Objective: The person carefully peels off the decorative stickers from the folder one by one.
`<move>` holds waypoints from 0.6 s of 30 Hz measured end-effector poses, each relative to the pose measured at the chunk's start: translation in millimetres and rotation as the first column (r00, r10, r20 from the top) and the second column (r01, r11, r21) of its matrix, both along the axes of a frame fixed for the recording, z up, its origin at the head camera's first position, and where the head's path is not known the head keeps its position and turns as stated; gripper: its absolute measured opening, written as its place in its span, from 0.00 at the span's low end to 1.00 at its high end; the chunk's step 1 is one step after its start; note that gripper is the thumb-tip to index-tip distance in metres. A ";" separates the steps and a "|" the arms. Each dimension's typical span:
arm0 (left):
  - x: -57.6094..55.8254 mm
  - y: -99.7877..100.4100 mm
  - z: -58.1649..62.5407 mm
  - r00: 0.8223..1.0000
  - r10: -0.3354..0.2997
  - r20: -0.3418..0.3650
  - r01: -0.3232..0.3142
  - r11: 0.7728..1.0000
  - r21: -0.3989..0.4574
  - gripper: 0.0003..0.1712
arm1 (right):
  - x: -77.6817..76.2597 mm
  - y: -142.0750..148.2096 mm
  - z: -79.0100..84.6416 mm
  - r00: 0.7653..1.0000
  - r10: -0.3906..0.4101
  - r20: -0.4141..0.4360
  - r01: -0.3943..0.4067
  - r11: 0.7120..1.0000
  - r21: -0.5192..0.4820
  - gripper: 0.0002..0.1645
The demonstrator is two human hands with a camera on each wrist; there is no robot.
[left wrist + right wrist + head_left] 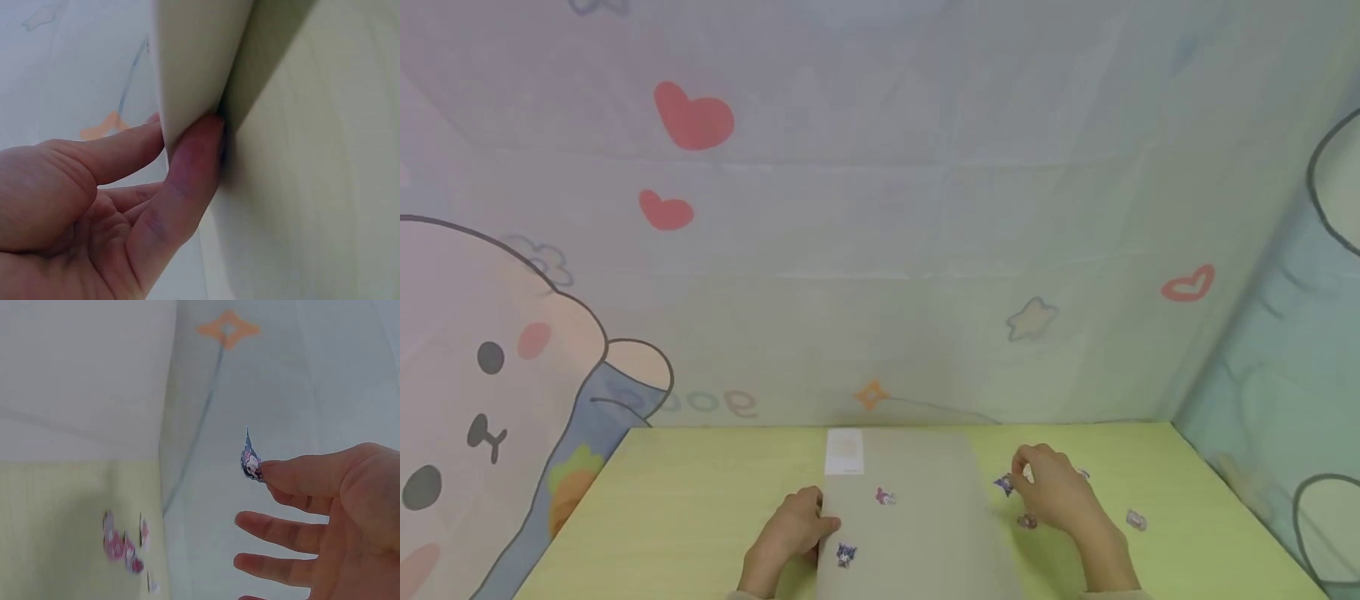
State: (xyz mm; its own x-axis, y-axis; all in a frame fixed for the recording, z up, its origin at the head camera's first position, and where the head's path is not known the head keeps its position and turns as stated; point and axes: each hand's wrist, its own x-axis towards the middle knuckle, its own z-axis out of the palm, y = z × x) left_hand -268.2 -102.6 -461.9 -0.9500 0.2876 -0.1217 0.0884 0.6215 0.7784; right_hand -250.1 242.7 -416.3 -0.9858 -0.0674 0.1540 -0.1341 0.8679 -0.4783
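My left hand (792, 527) grips the left edge of a flat beige panel (925, 517), thumb on one face and a finger against its edge in the left wrist view. On the panel are a pink-and-white cartoon sticker (886, 497) and a dark purple one (846, 555). Right of the panel, my right hand (1054, 487) pinches another dark blue-purple cartoon sticker (252, 464) between thumb and index finger. In the right wrist view its other fingers (275, 532) are spread and hold nothing. The sticker looks bent, with one pointed tip upward.
Loose stickers lie on the yellow table (700, 500) around the right hand, including a reddish one (1027, 522) and a pale one (1137, 520). A white label (845, 452) sits at the panel's far left corner. Behind the table hangs a printed cloth (880, 250).
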 end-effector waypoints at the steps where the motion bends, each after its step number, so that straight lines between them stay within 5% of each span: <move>1: 0.3 0.3 -0.6 1.000 0.000 0.002 0.000 1.000 0.003 0.15 | 2.3 5.6 -1.9 1.000 -0.012 0.012 0.012 1.000 -0.009 0.03; 18: 3.4 -0.3 2.2 1.000 -0.009 0.012 0.009 0.999 0.041 0.17 | 26.4 53.6 -30.2 0.980 -0.139 0.140 0.128 0.988 0.085 0.05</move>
State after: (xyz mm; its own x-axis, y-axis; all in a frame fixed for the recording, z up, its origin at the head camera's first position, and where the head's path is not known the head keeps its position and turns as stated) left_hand -264.9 -102.8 -459.7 -0.9460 0.3009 -0.1209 0.0843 0.5881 0.8044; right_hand -223.8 296.3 -446.5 -0.9982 0.0599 0.0083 0.0510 0.9075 -0.4169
